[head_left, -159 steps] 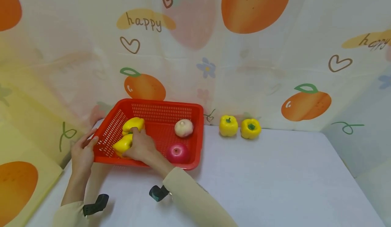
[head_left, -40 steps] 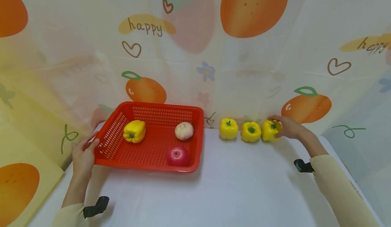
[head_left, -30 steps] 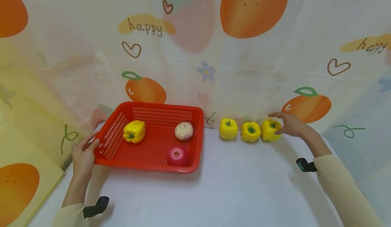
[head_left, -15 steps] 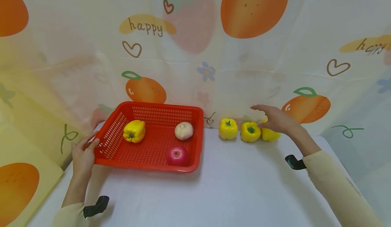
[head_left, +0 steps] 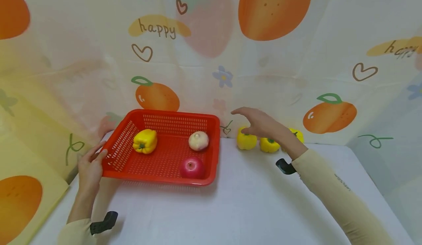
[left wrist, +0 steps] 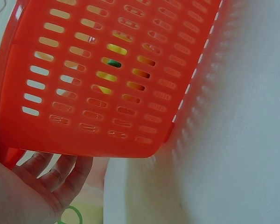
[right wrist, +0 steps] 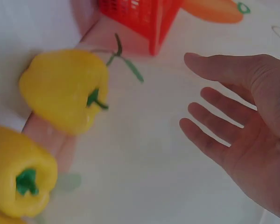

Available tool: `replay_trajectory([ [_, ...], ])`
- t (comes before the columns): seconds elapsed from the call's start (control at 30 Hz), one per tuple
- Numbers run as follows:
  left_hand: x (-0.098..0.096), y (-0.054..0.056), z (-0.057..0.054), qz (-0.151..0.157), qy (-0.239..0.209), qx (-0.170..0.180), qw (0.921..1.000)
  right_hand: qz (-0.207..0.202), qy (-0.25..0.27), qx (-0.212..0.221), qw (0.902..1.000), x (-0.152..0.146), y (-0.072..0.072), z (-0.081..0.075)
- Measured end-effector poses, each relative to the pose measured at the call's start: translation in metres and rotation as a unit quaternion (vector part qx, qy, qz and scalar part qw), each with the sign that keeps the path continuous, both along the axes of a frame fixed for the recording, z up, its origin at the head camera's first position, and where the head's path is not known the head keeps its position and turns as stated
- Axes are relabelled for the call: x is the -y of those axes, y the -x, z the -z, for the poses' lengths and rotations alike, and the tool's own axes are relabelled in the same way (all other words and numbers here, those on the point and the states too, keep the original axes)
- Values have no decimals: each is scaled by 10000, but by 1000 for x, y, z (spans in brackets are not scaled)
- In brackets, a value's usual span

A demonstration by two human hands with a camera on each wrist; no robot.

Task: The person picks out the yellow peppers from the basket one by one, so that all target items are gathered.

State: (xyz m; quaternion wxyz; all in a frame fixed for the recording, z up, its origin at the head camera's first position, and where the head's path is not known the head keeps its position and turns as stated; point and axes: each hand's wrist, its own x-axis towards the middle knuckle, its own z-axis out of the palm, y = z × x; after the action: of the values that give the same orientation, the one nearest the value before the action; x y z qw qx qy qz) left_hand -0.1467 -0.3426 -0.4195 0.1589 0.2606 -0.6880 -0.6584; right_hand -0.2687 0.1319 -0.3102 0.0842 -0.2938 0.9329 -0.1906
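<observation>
At the left, my left hand grips the side of a red plastic basket; in the left wrist view its fingers curl at the basket's end. Inside the basket lie a yellow bell pepper, a garlic bulb and a pinkish-red round fruit. My right hand is in the air with fingers spread and nothing in it, partly covering a row of three yellow bell peppers. Two of them, a left pepper and a middle pepper, show well in the right wrist view.
The basket stands on a white-covered table, close to a printed cloth backdrop with fruit pictures. The row of peppers is along the table's back edge, right of the basket.
A yellow pepper has gone from the basket to the right end of the row. My right hand has let go of it and moved left above the row. The left hand stays put.
</observation>
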Motion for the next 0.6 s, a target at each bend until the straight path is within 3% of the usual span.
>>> replay_trajectory([
  [0.2, 4, -4, -2, 63, 397, 227, 9989, -405, 193, -162, 9989, 48, 7, 9],
  [0.43, 2, -1, -4, -3, 66, 7, 10000, -697, 555, -144, 9959, 91, 13, 15],
  [0.6, -2, -1, 0, 53, 105, 13, 9999, -931, 377, -314, 9944, 123, 19, 20],
])
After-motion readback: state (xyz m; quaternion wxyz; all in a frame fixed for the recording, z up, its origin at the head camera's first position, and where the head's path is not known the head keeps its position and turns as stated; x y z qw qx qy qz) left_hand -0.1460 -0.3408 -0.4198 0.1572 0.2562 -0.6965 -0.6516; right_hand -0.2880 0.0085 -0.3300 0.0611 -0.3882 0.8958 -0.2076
